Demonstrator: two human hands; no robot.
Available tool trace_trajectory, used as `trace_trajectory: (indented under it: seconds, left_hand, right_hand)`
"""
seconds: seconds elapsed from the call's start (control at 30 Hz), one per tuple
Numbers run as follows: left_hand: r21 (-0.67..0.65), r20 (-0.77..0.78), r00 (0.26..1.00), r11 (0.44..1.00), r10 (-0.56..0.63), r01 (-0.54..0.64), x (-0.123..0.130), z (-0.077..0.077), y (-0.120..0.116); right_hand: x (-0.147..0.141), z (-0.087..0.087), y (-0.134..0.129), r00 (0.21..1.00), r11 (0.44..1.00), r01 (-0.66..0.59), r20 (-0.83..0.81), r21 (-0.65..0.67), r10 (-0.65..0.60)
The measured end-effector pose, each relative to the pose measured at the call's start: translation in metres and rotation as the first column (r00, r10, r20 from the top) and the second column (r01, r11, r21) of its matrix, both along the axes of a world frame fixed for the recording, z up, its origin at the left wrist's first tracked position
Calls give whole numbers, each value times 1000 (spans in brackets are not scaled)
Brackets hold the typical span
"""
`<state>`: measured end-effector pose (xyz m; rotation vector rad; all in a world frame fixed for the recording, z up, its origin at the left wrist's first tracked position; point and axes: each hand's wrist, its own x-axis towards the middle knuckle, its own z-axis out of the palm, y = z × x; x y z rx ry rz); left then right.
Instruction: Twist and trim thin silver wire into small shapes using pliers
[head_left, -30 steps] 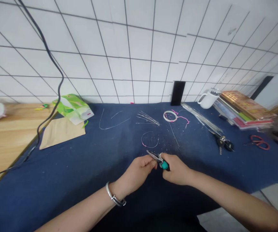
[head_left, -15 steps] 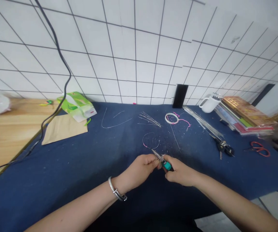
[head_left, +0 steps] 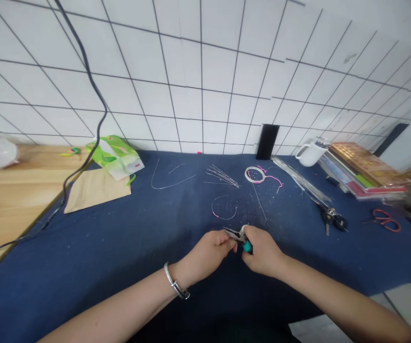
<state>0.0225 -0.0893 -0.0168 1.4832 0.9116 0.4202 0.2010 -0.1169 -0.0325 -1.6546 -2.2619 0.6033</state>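
My right hand is wrapped round a pair of pliers with teal handles, their metal jaws pointing left. Close beside the jaws, my left hand, with a silver bangle on its wrist, is closed in a pinch. What its fingertips hold is too small to make out. Just beyond the pliers lies a curved thin wire with pink bits on its left side. Farther back are a bunch of short wires and a white ring-shaped dish with pink pieces and a pink strand.
A blue cloth covers the table. To the right are long wires, keys, red-handled scissors, a white mug and stacked books. Brown paper, a green packet and a black cable are at left.
The pliers have turned so their jaws point more to the left, drawn back from the curved wire. Both hands stay close together, and the view has shifted slightly.
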Motion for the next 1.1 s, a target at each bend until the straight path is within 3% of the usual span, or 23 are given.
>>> trace_trajectory:
  seconds: [0.07,0.13,0.23,0.33,0.43,0.53,0.6,0.67,0.77,1.1]
  left_hand:
    - [-2,2,999,999,34,-34,2,-4,-1]
    - [63,32,998,996,54,-56,3,-5,-1]
    - [233,106,994,972,10,-35,1,-1,2]
    - [344,152,984,938,-88,31,-1,5,6]
    - [328,191,974,943,-125,56,-2,8,7]
    - [201,203,979,980,-30,-12,0,4,3]
    - [51,175,982,996,66,-76,2,-1,-1]
    - [-75,139,982,990,127,-118,4,-6,-4]
    - [-116,135,981,986,137,-122,6,-9,-5]
    - [-80,146,981,990,126,-115,7,-7,0]
  right_hand:
    - [1,0,3,999,997,20,44,69,-23]
    - [1,4,6,1000,998,30,0,49,-30]
    - [1,12,7,971,981,-51,-238,-187,5]
    - [3,17,7,870,867,-203,-491,-455,-53]
    - [4,18,9,806,796,-281,-582,-537,-108]
    - [3,21,12,875,875,-214,-484,-434,-26]
    - [3,21,14,954,954,-119,-297,-276,34]
    - [3,19,16,992,989,-60,-120,-134,44]
    - [4,12,16,998,993,-52,-38,-106,49]
    - [3,16,-2,987,991,-13,-158,-136,-9]
